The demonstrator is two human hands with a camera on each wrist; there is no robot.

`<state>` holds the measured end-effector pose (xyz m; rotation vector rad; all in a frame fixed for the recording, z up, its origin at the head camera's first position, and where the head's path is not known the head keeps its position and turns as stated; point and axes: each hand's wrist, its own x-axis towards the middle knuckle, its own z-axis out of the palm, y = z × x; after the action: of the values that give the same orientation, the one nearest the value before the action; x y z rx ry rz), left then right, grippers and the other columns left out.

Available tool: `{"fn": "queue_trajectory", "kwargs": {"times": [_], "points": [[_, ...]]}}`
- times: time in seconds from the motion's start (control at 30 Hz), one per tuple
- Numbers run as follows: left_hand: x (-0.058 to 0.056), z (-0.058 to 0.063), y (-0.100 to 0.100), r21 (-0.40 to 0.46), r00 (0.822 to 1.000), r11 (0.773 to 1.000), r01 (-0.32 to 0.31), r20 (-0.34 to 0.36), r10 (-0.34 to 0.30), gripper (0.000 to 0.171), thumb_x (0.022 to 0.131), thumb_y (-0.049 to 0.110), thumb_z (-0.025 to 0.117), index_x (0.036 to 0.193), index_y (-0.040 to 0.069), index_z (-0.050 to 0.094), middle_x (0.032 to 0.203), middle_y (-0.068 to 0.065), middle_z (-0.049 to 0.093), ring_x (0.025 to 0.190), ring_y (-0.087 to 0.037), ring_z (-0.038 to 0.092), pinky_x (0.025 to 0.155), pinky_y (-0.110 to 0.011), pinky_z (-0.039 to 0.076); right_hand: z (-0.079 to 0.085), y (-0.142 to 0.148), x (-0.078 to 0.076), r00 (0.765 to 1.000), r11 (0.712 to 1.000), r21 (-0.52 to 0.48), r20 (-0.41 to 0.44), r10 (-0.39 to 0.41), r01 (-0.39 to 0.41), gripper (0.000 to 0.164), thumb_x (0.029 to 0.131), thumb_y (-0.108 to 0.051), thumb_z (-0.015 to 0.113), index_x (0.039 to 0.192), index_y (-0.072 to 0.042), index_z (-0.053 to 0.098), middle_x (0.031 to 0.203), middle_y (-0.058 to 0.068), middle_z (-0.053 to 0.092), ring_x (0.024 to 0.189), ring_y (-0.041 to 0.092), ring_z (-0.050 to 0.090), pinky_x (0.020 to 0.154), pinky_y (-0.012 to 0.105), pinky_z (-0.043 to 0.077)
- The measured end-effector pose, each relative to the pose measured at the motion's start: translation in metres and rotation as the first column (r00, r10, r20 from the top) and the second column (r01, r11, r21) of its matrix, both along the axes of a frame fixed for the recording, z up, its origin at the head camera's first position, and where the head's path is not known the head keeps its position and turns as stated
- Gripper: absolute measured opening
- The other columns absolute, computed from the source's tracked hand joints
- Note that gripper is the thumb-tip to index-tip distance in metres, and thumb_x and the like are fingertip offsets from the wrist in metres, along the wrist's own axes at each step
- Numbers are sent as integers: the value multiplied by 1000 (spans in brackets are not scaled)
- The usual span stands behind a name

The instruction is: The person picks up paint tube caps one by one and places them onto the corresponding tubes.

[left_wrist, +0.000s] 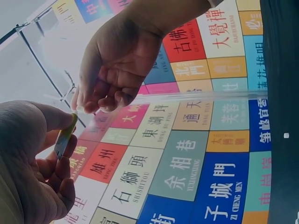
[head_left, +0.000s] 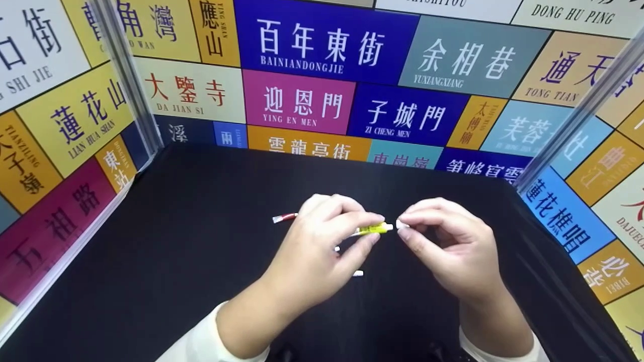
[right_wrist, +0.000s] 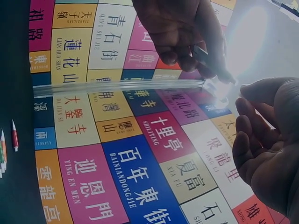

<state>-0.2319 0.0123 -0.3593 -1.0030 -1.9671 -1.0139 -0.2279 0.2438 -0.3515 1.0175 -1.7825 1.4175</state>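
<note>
My left hand (head_left: 327, 241) pinches a small yellow tube (head_left: 372, 229) between thumb and fingertips. The tube's white nozzle points to the right. Just beyond it, my right hand (head_left: 453, 241) pinches a small white cap (head_left: 401, 224) between thumb and forefinger, a narrow gap from the nozzle. In the left wrist view the yellow tube (left_wrist: 65, 133) shows its flattened silvery tail against the curled fingers. The right wrist view shows the right hand (right_wrist: 271, 140) facing the left hand (right_wrist: 182, 32), with glare over the fingertips.
On the black-covered table (head_left: 201, 281) lies a red tube (head_left: 286, 217), partly behind the left hand. White tube ends (head_left: 358, 273) show under that hand. More slim tubes (right_wrist: 3, 151) lie at the right wrist view's left edge. Panels with street-name signs (head_left: 322, 50) enclose the table.
</note>
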Motion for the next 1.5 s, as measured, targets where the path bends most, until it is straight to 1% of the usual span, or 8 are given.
{"fn": "queue_trajectory", "kwargs": {"times": [0.47,0.73,0.87,1.03,1.23,1.33,1.4,1.5], "points": [[-2,-3,3,-17,1000,1000,5,8,-4,20,97,25,81,117,20,83,108,4,75,104,-15,64,97,-32,47,-1,0,0,1000,997,82,6,3,-4,33,73,28,77,98,7,79,94,16,75,87,16,70,78,18,58],[-3,-4,4,-21,1000,1000,10,11,-10,21,96,25,82,117,21,83,107,4,76,105,-15,65,97,-32,48,-2,5,-2,995,981,173,31,-98,91,30,78,19,81,98,-2,82,92,10,77,87,13,71,77,18,59],[-3,-4,5,-25,1000,999,20,10,-19,20,97,27,81,116,21,83,106,5,76,104,-14,64,97,-31,47,-3,6,-2,987,968,208,54,-154,140,22,82,13,82,89,-8,82,87,7,76,82,10,70,71,18,56],[-3,-5,7,-27,999,999,31,-4,-31,20,98,30,80,115,20,84,106,5,75,104,-14,64,96,-31,48,-4,6,-1,981,967,206,91,-173,151,27,84,14,79,78,-13,80,80,2,74,74,9,67,65,19,53],[-3,-6,8,-21,999,999,28,-38,-29,20,97,29,81,115,22,83,106,6,74,103,-14,64,95,-30,49,-4,6,-2,987,971,201,67,-144,128,25,86,17,73,80,-8,79,81,4,74,75,11,66,68,20,54],[-3,-6,7,-15,999,1000,24,-38,-24,20,97,28,81,116,22,83,107,6,74,103,-13,64,95,-30,48,-4,6,-3,988,975,185,66,-137,123,24,89,14,70,87,-7,80,85,4,75,78,11,65,71,21,53],[-4,-5,7,-5,999,1000,20,-32,-20,20,97,27,81,116,22,83,107,5,75,104,-14,64,95,-31,48,-4,6,-3,990,985,147,87,-108,94,20,92,13,67,95,-2,80,89,4,75,81,12,67,74,20,54],[-5,-4,5,9,1000,1000,9,-19,-9,20,96,25,81,116,22,83,108,5,75,104,-15,64,96,-32,48,-5,5,-3,995,998,62,95,-26,20,17,94,13,64,107,10,75,98,8,75,90,15,70,82,20,58]]}}
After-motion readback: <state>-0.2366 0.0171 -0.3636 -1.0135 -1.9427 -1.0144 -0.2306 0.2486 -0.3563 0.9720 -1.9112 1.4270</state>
